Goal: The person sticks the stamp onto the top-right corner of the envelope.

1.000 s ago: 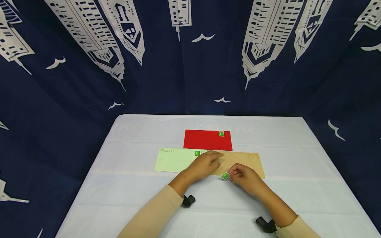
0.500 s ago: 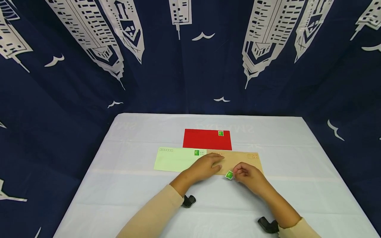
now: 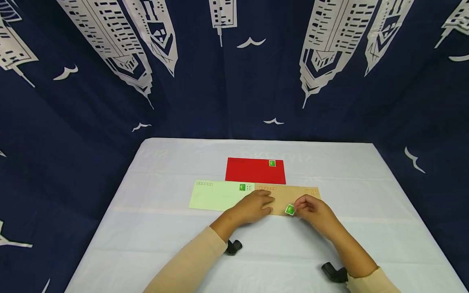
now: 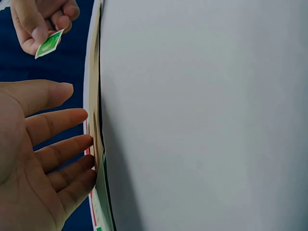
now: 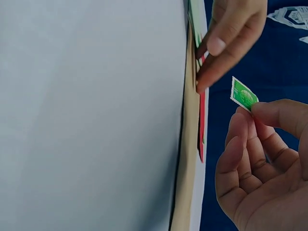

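Note:
My right hand (image 3: 315,213) pinches a green postage stamp (image 3: 290,209) by its edge between thumb and forefinger. In the head view the stamp overlaps the lower part of the brown envelope (image 3: 283,199). The right wrist view shows the stamp (image 5: 244,95) held up off the paper, its white perforated border visible. My left hand (image 3: 253,206) rests its straight, spread fingertips on the left part of the brown envelope, as the left wrist view shows with the fingers (image 4: 62,149) at the paper. Printed boxes mark the brown envelope's top right corner, partly beside my right hand.
A pale green envelope (image 3: 210,195) lies left of the brown one, a green stamp (image 3: 242,187) at its top right. Behind them lies a red envelope (image 3: 253,171), also with a stamp (image 3: 272,163). All lie on a white table (image 3: 165,162) before a blue patterned cloth (image 3: 227,89).
My right hand has moved right and a little away from me with the stamp, from the envelope's near edge to over its lower part. The left hand stays almost in place.

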The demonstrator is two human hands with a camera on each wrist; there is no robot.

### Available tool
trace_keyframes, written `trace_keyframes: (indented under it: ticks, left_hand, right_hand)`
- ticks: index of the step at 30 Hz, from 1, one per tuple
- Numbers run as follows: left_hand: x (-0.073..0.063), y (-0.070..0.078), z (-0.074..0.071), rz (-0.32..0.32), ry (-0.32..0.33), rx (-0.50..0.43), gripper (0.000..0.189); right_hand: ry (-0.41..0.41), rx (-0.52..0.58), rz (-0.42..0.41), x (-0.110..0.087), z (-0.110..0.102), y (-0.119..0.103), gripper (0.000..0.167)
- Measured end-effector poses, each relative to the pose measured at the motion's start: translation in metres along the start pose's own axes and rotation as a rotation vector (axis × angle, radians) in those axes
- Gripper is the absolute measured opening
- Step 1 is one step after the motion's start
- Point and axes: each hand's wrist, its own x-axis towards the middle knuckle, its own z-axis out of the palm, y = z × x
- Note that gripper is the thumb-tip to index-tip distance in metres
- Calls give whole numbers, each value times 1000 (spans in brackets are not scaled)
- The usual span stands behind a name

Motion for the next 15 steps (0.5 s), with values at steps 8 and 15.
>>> trace_keyframes:
  ticks: [8, 15]
  left_hand:
    - [1, 2, 2, 43, 4, 134, 43]
    - [2, 6, 1, 55, 5, 203, 43]
  right_hand:
    - [23, -14, 13, 4, -11, 1, 11]
    - [27, 4, -12, 6, -21, 4, 15]
